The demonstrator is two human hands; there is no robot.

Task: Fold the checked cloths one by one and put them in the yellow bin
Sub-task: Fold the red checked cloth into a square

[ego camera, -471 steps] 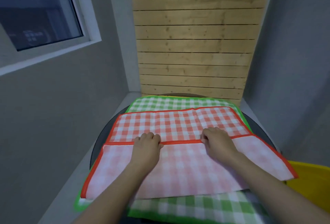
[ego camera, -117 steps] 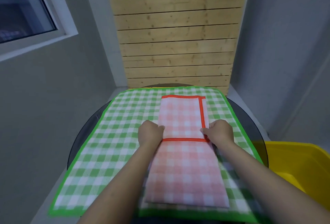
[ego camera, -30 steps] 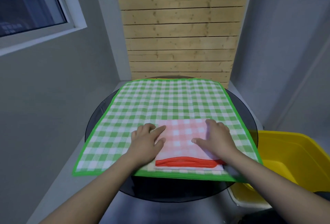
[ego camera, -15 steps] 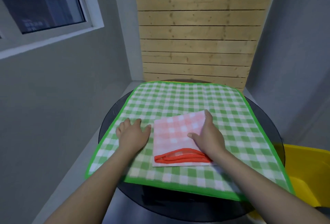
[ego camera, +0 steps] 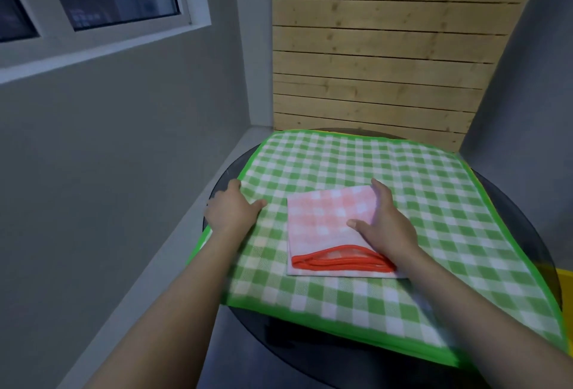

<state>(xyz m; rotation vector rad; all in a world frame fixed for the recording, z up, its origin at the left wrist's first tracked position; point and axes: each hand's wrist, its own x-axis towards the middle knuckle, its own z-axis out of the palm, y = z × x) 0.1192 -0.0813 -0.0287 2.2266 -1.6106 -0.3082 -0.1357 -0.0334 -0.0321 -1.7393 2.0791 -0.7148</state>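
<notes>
A red checked cloth [ego camera: 322, 224], folded into a small square with its red hems stacked at the near edge, lies on a spread green checked cloth [ego camera: 434, 202]. My right hand [ego camera: 383, 227] rests flat on the red cloth's right side, fingers straight and thumb spread. My left hand [ego camera: 232, 210] lies flat on the green cloth near its left edge, apart from the red cloth. Only a sliver of the yellow bin [ego camera: 565, 283] shows at the right frame edge.
The cloths lie on a round dark glass table [ego camera: 310, 348] set in a corner. A grey wall with a window runs along the left, a wooden slat panel [ego camera: 372, 47] stands behind, and another grey wall closes the right.
My left hand has slid left off the red cloth toward the green cloth's edge. The view has turned left, so the yellow bin is almost out of frame.
</notes>
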